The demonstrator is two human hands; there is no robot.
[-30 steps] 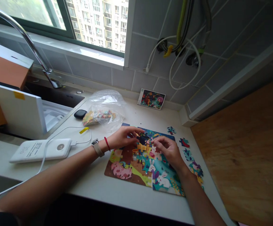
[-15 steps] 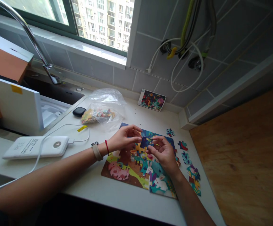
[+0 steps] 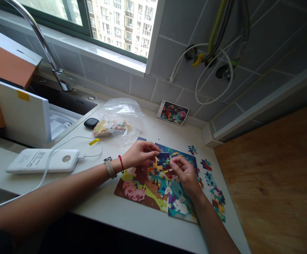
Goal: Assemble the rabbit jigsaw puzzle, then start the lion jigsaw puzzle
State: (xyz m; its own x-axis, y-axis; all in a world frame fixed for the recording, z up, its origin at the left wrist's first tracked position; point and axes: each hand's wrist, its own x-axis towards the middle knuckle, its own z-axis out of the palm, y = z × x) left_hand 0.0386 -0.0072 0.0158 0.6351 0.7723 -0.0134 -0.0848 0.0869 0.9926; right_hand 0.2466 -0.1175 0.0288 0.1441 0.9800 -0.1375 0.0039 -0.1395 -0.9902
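A colourful jigsaw puzzle (image 3: 153,197) with animals, among them rabbits and a spotted pig, lies on the white counter. Over its upper part, a dark blue puzzle piece (image 3: 164,157) is between my two hands. My left hand (image 3: 145,153), with a red string and a watch at the wrist, pinches the piece's left edge with thumb and fingers. At the piece's right edge, my right hand (image 3: 183,173) has its thumb and fingertips together. Several loose pieces (image 3: 210,179) lie along the right side of the puzzle.
A clear plastic bag (image 3: 116,125) of pieces and a black case (image 3: 91,123) lie behind my left hand. A picture card (image 3: 173,113) leans at the wall. A power bank (image 3: 44,161) with a cable is at left, near the sink (image 3: 63,98).
The blue piece has moved back and tilted to a flatter pose over the puzzle. My right hand has shifted slightly right. The whole view has shifted a little.
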